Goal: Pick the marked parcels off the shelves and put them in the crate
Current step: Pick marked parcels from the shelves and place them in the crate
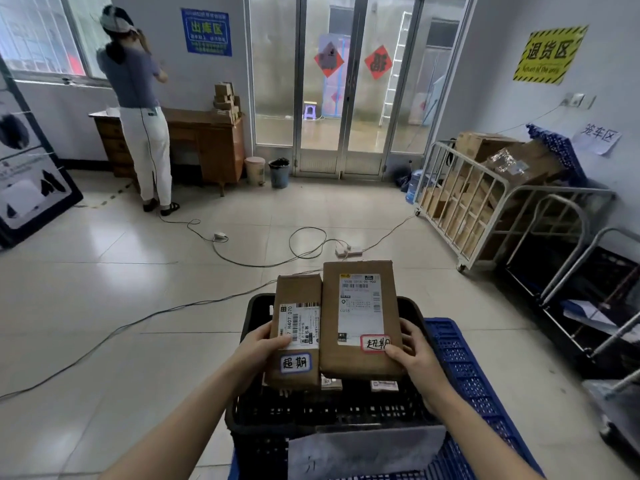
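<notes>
Over the black crate (239, 407), two parcels (360, 317) lengthwise away, hand-held.

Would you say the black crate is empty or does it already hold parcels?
Not empty: under the two held parcels, labelled items lie inside the black crate.

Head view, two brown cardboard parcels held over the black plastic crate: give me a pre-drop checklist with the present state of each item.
1. Left hand grips the narrower brown cardboard parcel: ok.
2. Right hand grips the wider brown cardboard parcel: ok.
3. Handwritten marker stickers on both: blue-bordered sticker and red-bordered sticker visible: ok.
4. Parcels above the black plastic crate opening: ok.
5. Room inside crate: items already lie underneath; space left: cannot tell.
6. Blue plastic crate beside it, not under the parcels: ok.
</notes>
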Action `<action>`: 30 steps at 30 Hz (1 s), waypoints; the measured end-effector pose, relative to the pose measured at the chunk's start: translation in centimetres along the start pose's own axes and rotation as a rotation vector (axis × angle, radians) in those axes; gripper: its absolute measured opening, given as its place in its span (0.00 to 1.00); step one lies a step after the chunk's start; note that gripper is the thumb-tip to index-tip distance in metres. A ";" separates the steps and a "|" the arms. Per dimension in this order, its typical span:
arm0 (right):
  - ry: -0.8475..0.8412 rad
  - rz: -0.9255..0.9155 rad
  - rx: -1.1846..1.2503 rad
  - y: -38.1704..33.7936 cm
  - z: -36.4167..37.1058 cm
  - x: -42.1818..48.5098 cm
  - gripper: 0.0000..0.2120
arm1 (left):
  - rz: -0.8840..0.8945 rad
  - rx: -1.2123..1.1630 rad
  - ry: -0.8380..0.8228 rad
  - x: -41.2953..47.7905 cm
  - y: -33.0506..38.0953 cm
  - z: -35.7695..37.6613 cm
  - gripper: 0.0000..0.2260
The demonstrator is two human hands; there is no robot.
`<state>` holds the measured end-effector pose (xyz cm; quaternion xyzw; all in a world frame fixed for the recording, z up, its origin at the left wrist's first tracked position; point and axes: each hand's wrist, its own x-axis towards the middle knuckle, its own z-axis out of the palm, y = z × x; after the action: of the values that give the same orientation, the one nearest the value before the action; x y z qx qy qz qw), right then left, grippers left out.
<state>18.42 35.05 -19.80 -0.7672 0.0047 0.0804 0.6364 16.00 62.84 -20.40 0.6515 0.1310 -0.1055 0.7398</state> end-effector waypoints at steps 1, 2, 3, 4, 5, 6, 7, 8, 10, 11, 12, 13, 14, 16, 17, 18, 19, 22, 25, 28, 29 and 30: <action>0.001 0.022 0.001 0.5 0.3 0.7 0.25 | -0.016 0.002 0.004 0.8 -0.4 -0.4 0.12; 0.000 0.045 0.004 1.0 0.6 1.4 0.26 | -0.034 0.003 0.004 1.5 -0.9 -0.7 0.12; -0.003 0.062 0.009 1.4 0.9 1.9 0.26 | -0.052 0.002 0.003 2.1 -1.3 -1.0 0.13; -0.007 0.077 0.013 1.8 1.3 2.4 0.26 | -0.068 0.003 0.003 2.7 -1.8 -1.3 0.13; -0.012 0.090 0.012 2.1 1.6 2.8 0.26 | -0.080 0.003 0.001 3.2 -2.1 -1.5 0.13; -0.015 0.103 0.007 2.5 1.8 3.3 0.26 | -0.093 0.001 0.004 3.7 -2.5 -1.7 0.12; -0.017 0.116 0.001 2.8 2.0 3.7 0.26 | -0.106 -0.002 0.005 4.2 -2.9 -1.8 0.12; -0.016 0.130 -0.003 3.3 2.2 4.2 0.26 | -0.118 -0.005 0.007 4.8 -3.4 -2.0 0.13; -0.016 0.156 -0.013 4.2 2.4 5.1 0.27 | -0.143 -0.013 0.011 5.9 -4.2 -2.1 0.14; -0.018 0.171 -0.017 4.6 2.5 5.5 0.27 | -0.156 -0.017 0.017 6.3 -4.6 -2.1 0.13; -0.022 0.188 -0.020 5.0 2.6 5.9 0.27 | -0.170 -0.017 0.024 6.8 -5.1 -2.2 0.13; -0.028 0.205 -0.021 5.4 2.8 6.3 0.27 | -0.184 -0.018 0.032 7.3 -5.5 -2.3 0.14; -0.035 0.220 -0.020 5.9 3.0 6.7 0.27 | -0.201 -0.014 0.039 7.9 -6.0 -2.4 0.15; -0.050 0.251 -0.019 6.8 3.3 7.6 0.27 | -0.233 -0.009 0.047 9.0 -6.8 -2.6 0.16; -0.059 0.270 -0.019 7.4 3.5 8.2 0.27 | -0.247 -0.007 0.053 9.5 -7.2 -2.7 0.16; -0.068 0.289 -0.019 8.1 3.8 8.9 0.27 | -0.260 -0.002 0.067 10.0 -7.6 -2.9 0.16; -0.076 0.306 -0.020 8.8 4.1 9.6 0.27 | -0.268 0.002 0.085 10.5 -7.9 -3.0 0.16; -0.091 0.373 -0.015 11.2 5.2 11.6 0.28 | -0.287 0.028 0.141 12.1 -8.9 -3.3 0.15; -0.107 0.433 -0.004 13.5 5.9 13.2 0.29 | -0.315 0.050 0.177 13.9 -10.2 -3.6 0.16; -0.120 0.467 -0.007 15.1 5.9 14.4 0.30 | -0.358 0.043 0.214 15.6 -11.3 -3.5 0.16; -0.129 0.476 -0.007 15.4 5.9 14.8 0.30 | -0.370 0.036 0.221 16.1 -11.6 -3.4 0.16; -0.140 0.488 -0.011 15.8 5.8 15.1 0.30 | -0.381 0.036 0.229 16.4 -11.7 -3.2 0.16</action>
<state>30.90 39.20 -38.19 -0.7393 0.1455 0.2845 0.5928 27.50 64.78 -37.18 0.6359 0.3331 -0.1709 0.6749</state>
